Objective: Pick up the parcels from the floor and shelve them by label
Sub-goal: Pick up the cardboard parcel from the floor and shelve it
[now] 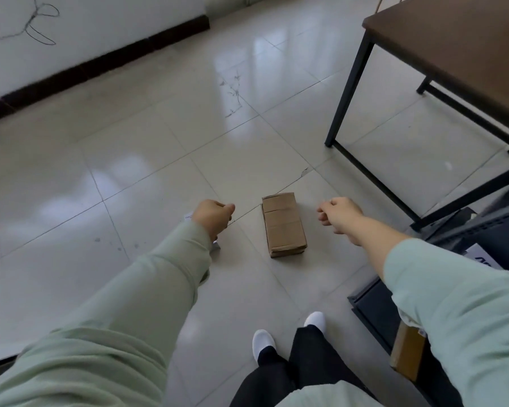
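Observation:
A brown taped cardboard parcel (284,226) lies flat on the tiled floor between my two hands. My left hand (212,217) hovers to its left with fingers curled. Under that hand and forearm peeks a pale flat parcel (216,247), mostly hidden, with a bit of white label showing beside the hand; I cannot tell whether the hand holds it. My right hand (338,215) hangs to the right of the brown parcel, fingers loosely curled, holding nothing and apart from the box.
A brown-topped table with a black metal frame (347,92) stands at the upper right. A dark shelf unit (373,301) sits at the lower right with a cardboard parcel (407,351) on it. A white wall with black skirting (106,60) runs upper left. My white shoes (263,342) are below.

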